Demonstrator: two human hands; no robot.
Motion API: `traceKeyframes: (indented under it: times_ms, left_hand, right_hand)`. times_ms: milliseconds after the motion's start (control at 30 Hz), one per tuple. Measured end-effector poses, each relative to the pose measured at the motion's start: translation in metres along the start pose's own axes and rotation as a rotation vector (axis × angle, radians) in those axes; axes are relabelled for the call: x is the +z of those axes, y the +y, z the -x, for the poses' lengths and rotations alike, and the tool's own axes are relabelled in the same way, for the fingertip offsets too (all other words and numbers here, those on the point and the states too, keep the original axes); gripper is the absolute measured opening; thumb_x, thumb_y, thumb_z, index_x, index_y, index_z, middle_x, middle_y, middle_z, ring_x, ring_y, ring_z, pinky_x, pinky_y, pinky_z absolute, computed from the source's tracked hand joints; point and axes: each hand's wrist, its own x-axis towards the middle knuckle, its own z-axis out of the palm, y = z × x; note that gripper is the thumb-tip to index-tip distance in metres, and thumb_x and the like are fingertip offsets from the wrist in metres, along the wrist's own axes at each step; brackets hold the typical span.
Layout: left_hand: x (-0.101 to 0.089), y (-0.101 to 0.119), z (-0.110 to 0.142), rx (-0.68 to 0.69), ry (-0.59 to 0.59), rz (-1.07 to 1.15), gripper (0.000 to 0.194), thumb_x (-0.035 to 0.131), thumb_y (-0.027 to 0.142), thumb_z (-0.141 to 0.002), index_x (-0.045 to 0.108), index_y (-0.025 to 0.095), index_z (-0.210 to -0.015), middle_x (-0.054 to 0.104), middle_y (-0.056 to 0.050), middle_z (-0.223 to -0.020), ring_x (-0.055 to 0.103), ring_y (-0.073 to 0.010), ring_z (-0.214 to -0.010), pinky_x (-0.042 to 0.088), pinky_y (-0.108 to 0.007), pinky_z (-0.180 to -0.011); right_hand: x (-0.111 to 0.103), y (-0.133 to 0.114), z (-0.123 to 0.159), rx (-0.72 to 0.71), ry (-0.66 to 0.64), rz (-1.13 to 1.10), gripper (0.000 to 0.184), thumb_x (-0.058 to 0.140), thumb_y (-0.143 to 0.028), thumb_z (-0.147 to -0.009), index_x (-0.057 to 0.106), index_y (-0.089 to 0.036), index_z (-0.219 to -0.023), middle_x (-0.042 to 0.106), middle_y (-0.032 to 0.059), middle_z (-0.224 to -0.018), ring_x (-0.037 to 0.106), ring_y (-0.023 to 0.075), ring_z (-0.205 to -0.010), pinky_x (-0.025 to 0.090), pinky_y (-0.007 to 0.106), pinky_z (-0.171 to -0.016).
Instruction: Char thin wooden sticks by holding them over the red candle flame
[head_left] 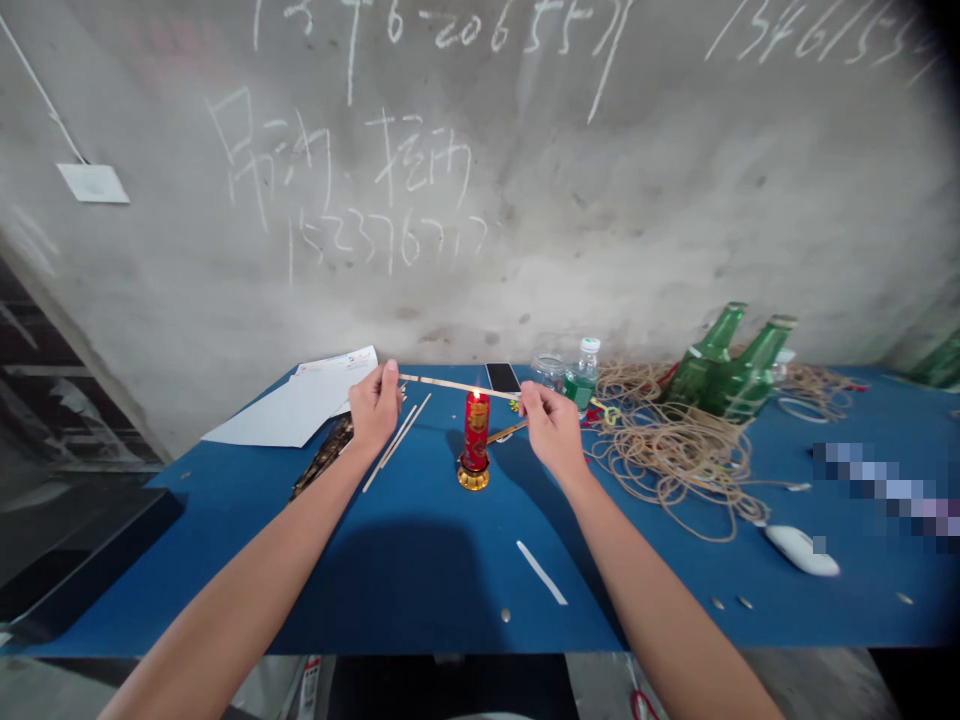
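Between my two hands a thin light-coloured stick [442,383] stretches almost level. My left hand [376,402] pinches its left end, and my right hand [551,420] pinches its right end. The middle of the stick passes at the flame of a lit red candle [477,430]; whether it touches the flame I cannot tell. Gold markings cover the candle, which stands upright on a gold base [473,477]. Near my left hand, two more thin sticks [397,445] lie on the blue table [420,600], beside a bundle of dark, scorched-looking strips [322,460].
White papers [300,405] lie at the back left. Behind the candle are a phone [502,377], a glass jar [548,370] and a small bottle [583,375]. Tangled cord [675,465] and green bottles [757,370] occupy the right, near a white mouse [801,550]. A white strip [541,573] lies in front.
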Motion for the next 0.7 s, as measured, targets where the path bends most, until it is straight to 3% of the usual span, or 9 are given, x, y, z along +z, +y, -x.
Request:
traceKeyframes:
  times_ms: [367, 700]
  left_hand:
    - [0.001, -0.001, 0.001, -0.009, -0.022, 0.037, 0.059, 0.039, 0.052, -0.108, 0.047, 0.022, -0.058, 0.053, 0.001, -0.046, 0.053, -0.0131, -0.047, 0.043, -0.028, -0.059]
    - [-0.001, 0.008, 0.005, 0.104, -0.201, 0.007, 0.051, 0.042, 0.044, -0.108, 0.045, 0.023, -0.062, 0.053, 0.002, -0.051, 0.051, -0.0132, -0.049, 0.040, -0.029, -0.058]
  right_hand:
    - [0.000, 0.001, 0.001, 0.026, 0.009, -0.011, 0.055, 0.048, -0.062, -0.103, 0.051, -0.022, -0.065, 0.043, -0.0031, -0.055, 0.041, 0.0126, -0.052, 0.031, 0.028, -0.052]
    - [-0.005, 0.015, -0.007, 0.126, 0.150, -0.176, 0.052, 0.056, -0.061, -0.098, 0.048, -0.022, -0.065, 0.038, -0.0044, -0.056, 0.035, 0.0113, -0.051, 0.027, 0.027, -0.047]
